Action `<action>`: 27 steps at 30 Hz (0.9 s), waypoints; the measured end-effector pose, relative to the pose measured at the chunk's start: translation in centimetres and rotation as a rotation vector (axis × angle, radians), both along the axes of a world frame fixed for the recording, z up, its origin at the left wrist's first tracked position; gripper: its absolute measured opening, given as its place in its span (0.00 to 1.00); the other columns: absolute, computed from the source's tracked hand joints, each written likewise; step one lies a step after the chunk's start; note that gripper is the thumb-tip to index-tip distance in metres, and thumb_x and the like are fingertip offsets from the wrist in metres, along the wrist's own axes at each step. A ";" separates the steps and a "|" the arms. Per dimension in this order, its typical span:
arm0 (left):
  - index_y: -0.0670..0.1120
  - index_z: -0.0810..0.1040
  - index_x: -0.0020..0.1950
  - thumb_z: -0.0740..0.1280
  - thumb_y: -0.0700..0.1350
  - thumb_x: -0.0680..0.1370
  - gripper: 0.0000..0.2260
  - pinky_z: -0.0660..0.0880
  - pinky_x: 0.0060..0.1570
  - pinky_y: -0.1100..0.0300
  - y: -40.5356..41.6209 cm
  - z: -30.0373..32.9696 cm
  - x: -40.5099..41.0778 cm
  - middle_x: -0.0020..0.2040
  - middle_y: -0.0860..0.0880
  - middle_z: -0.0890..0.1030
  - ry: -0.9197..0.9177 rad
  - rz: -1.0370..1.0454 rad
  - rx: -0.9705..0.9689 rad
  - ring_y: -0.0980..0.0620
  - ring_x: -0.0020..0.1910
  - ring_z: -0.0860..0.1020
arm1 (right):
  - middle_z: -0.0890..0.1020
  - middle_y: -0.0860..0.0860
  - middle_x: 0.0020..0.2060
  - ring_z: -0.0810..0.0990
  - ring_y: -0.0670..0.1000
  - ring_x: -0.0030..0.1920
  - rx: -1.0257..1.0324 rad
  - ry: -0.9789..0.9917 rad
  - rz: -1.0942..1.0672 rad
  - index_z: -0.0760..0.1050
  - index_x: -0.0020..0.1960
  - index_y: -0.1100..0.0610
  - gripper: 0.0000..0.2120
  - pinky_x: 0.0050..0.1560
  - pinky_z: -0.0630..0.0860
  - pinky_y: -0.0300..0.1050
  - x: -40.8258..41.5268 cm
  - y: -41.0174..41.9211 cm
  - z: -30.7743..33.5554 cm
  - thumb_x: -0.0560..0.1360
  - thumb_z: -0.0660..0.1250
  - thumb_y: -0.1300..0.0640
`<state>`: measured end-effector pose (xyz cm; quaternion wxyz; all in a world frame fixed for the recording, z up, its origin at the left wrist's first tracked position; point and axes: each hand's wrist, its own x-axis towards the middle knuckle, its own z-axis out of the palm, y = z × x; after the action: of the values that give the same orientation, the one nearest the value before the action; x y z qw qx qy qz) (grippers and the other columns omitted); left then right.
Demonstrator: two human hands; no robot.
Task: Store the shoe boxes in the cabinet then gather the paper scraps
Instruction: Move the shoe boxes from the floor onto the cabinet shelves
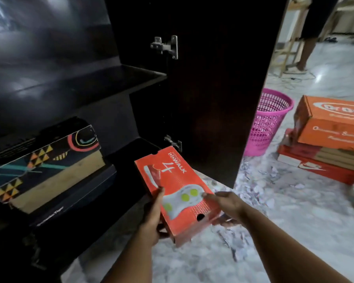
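The dark cabinet [90, 82] stands open ahead of both hands, its door [217, 88] swung out above the right hand. A patterned shoe box [43, 168] sits inside, left of the left hand. Between the hands, the red shoe box [178, 190] points into the lower compartment. The left hand [153, 217] grips its left edge; the right hand [227, 205] grasps its right side. Blurred paper scraps [260, 193], apparently, litter the floor beyond the right hand.

Gleaming glossy: dark wooden cabinet [70, 82], marble floor [294, 221]. Showing printed cardboard: red shoe box [178, 190]. Looking plastic: pink mesh basket [268, 121].
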<state>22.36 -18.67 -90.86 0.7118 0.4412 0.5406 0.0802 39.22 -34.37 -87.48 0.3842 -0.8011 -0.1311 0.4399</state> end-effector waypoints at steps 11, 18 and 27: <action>0.53 0.76 0.63 0.78 0.69 0.59 0.38 0.81 0.47 0.35 9.8 -1.6 1.2 0.55 0.42 0.84 -0.051 0.030 0.114 0.38 0.54 0.83 | 0.82 0.58 0.41 0.85 0.61 0.43 0.301 -0.017 -0.106 0.75 0.42 0.52 0.16 0.48 0.85 0.60 0.7 15.1 -2.3 0.75 0.72 0.40; 0.61 0.74 0.68 0.81 0.52 0.68 0.31 0.81 0.56 0.47 12.1 -5.6 4.2 0.56 0.54 0.85 -0.226 0.174 0.552 0.50 0.54 0.85 | 0.86 0.56 0.50 0.85 0.54 0.43 0.436 -0.036 -0.076 0.76 0.57 0.50 0.12 0.44 0.85 0.59 2.5 21.5 -5.4 0.76 0.70 0.47; 0.43 0.70 0.54 0.78 0.45 0.73 0.19 0.83 0.40 0.39 15.4 -6.5 7.1 0.53 0.37 0.82 0.179 0.438 0.563 0.37 0.44 0.85 | 0.86 0.50 0.55 0.85 0.54 0.55 0.599 0.035 -0.112 0.77 0.61 0.45 0.32 0.60 0.81 0.61 3.5 24.9 -8.2 0.58 0.74 0.41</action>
<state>29.42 -3.25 -97.36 0.4783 0.4986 0.6392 0.3375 42.75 -9.44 -95.64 0.6292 -0.6504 -0.2041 0.3734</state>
